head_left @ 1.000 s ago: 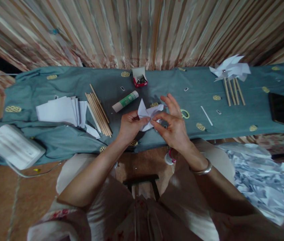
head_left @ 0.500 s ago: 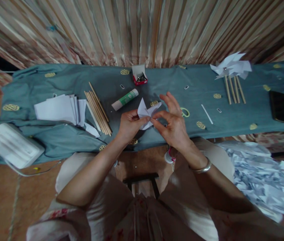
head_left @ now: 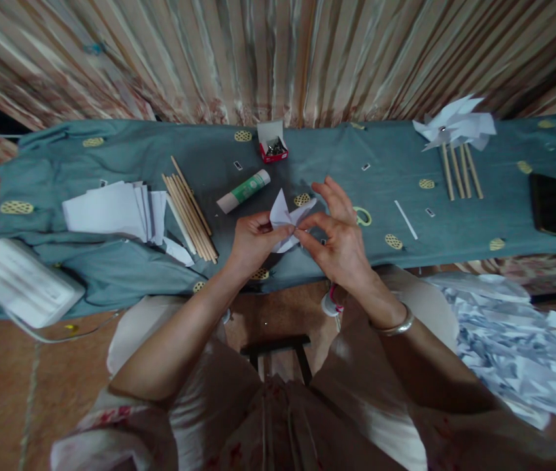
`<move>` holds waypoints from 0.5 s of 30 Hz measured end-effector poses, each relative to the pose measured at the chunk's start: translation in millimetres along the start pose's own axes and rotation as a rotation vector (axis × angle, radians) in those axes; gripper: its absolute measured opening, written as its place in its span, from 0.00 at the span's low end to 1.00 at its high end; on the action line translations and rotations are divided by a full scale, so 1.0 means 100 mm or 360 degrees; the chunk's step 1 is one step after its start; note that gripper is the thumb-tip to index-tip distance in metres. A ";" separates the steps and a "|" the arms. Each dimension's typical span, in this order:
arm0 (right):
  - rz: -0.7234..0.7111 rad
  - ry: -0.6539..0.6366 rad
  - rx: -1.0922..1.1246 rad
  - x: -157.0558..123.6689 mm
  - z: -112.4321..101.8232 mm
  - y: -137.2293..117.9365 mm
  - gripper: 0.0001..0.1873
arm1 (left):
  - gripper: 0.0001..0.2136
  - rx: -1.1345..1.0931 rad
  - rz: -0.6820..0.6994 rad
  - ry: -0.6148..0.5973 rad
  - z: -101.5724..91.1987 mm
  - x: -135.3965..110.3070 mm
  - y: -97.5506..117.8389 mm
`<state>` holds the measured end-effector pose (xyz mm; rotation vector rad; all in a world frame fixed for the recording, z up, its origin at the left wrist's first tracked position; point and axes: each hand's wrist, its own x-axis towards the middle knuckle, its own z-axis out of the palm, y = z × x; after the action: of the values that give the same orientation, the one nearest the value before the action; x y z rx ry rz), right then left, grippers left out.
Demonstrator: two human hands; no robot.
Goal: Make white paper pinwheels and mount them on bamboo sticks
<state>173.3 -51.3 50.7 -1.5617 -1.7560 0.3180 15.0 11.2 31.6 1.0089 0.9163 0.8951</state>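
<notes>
A folded white paper piece [head_left: 285, 219] with pointed flaps is held over the near edge of the blue-grey cloth-covered table [head_left: 125, 275]. My left hand [head_left: 251, 242] grips its left side with curled fingers. My right hand [head_left: 339, 239] pinches its centre between thumb and forefinger, the other fingers raised and spread. A glue stick [head_left: 243, 191] lies just beyond, next to a bundle of wooden sticks [head_left: 190, 209].
A stack of white paper sheets [head_left: 111, 209] lies at the left. A small red box of pins [head_left: 273, 145] sits at the back. Finished paper pinwheels on sticks [head_left: 457, 140] and a dark phone [head_left: 551, 204] are at the right. Paper scraps [head_left: 508, 340] pile on the floor.
The two hands and the paper piece stay nearly where they were; the right fingers shift slightly at the paper's centre. The view drifts a little.
</notes>
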 end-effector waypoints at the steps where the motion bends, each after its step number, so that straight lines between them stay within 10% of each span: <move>1: -0.0001 -0.0001 -0.0003 0.00 0.00 0.00 0.08 | 0.13 0.0010 -0.0001 0.0010 0.00 0.00 0.00; 15: -0.0010 0.0053 -0.0064 -0.01 0.02 0.05 0.07 | 0.12 0.0006 0.0062 -0.0015 0.00 0.01 -0.02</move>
<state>175.0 -50.2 46.0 -1.5803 -1.7512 0.2537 16.2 11.7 29.5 1.0366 0.8936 0.9209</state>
